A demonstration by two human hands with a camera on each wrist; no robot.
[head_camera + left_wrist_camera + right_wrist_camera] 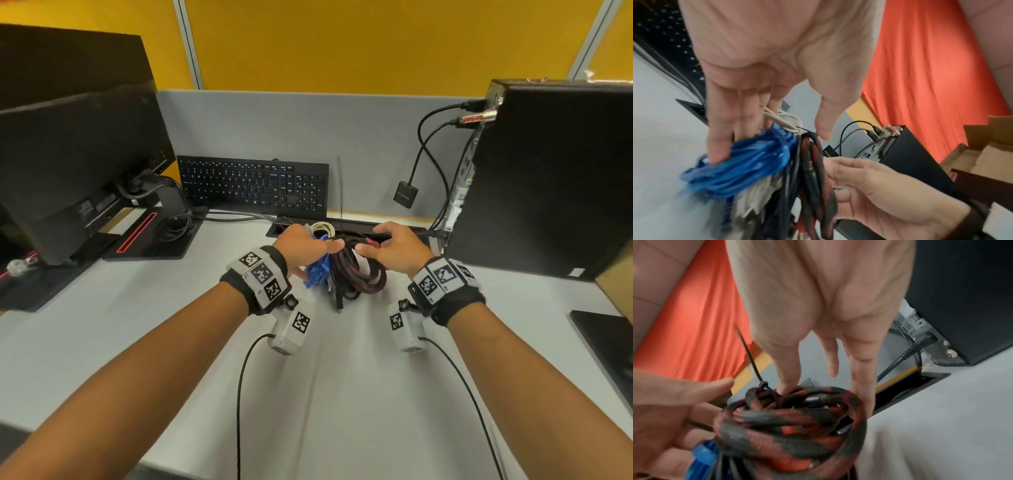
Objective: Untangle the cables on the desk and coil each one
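- A bundle of cables sits near the back middle of the grey desk (pixel 171 342), in front of a black slot in the desktop, and both hands are on it.
- The left hand (pixel 301 245) reaches down over the left side of the bundle; its fingers (pixel 719 129) are nearly straight and press into the blue cable (pixel 740 164), while the thumb stands apart, above the red-and-black cable. It does not close round anything.
- The blue cable is a loose coil of many turns on the left of the bundle, blurred in the left wrist view.
- A thin cream cable (pixel 785 120) lies in small loops just behind the blue one, by the fingertips.
- The right hand (pixel 397 250) comes down on the right side; its fingers (pixel 789 379) are extended and spread, one tip touching the top of the red-and-black cable (pixel 789 426), another lying along its right edge. This hand also grips nothing.
- The red-and-black cable is braided and wound in a thick coil; a black zip tie (pixel 764 386) loops round part of it, its tail sticking up.
- Plain black cables (pixel 785 186) hang between the blue and the red-and-black coils.
- Behind stand a black keyboard (pixel 253 185) against the grey partition, a monitor (pixel 78 164) on the left and a black computer case (pixel 555 178) on the right.
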